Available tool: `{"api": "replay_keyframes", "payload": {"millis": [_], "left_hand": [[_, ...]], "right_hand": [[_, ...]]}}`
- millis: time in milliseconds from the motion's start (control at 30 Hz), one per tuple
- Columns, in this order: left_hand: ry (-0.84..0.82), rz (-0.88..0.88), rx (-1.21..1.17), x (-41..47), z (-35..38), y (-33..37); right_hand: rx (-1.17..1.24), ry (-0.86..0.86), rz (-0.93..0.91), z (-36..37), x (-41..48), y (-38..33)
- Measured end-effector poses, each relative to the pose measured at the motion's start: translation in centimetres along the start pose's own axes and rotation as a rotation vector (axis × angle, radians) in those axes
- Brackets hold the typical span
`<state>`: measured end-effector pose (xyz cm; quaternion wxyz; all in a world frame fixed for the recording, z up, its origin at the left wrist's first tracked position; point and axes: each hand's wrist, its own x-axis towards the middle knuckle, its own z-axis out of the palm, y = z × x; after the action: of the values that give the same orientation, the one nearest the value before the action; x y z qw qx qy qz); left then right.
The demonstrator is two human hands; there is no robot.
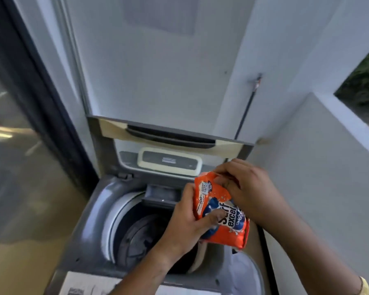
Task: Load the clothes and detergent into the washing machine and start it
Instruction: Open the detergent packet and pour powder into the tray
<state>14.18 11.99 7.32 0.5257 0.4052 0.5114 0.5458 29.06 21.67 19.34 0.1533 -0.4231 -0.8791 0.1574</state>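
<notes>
A top-loading grey washing machine (87,216) stands open below me, its lid (170,135) raised against the wall. Dark clothes (141,237) lie in the drum. An orange detergent packet (221,211) is held over the drum's right side. My left hand (188,222) grips the packet's lower body, thumb across its front. My right hand (245,186) pinches the packet's top edge, fingers curled into the opening. A small open detergent compartment (162,192) sits at the back rim of the drum.
The control panel (169,160) sits behind the drum under the lid. A glass door (13,135) is on the left. A white wall and ledge (332,158) close in on the right, with a dark rod (248,107) hanging on the wall.
</notes>
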Motion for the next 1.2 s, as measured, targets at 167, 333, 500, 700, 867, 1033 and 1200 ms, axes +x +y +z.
{"api": "replay_keyframes", "payload": {"millis": [167,333,500,700,867,1033,1200], "left_hand": [[0.019,-0.095,-0.054,1.2,-4.0,-3.7],[0.04,-0.229,-0.192,1.7,-5.8,-6.6],[0.039,-0.35,-0.179,2.8,-7.8,-9.3],[0.023,-0.414,-0.221,4.8,-9.9,-12.6],[0.008,-0.495,-0.236,5.5,-11.2,-13.9],[0.015,-0.518,-0.299,6.0,-12.0,-14.3],[-0.008,-0.537,-0.33,6.4,-12.6,-14.6]], "right_hand": [[-0.003,-0.104,0.014,6.1,4.1,-1.0],[-0.042,-0.219,0.053,12.4,7.0,-0.4],[-0.087,-0.294,0.09,17.4,9.0,0.9],[-0.08,-0.322,0.156,21.8,10.7,1.8],[-0.112,-0.352,0.181,24.2,11.6,1.9],[-0.2,-0.361,0.189,25.5,12.3,1.5],[-0.3,-0.342,0.168,26.5,12.5,1.0]]}}
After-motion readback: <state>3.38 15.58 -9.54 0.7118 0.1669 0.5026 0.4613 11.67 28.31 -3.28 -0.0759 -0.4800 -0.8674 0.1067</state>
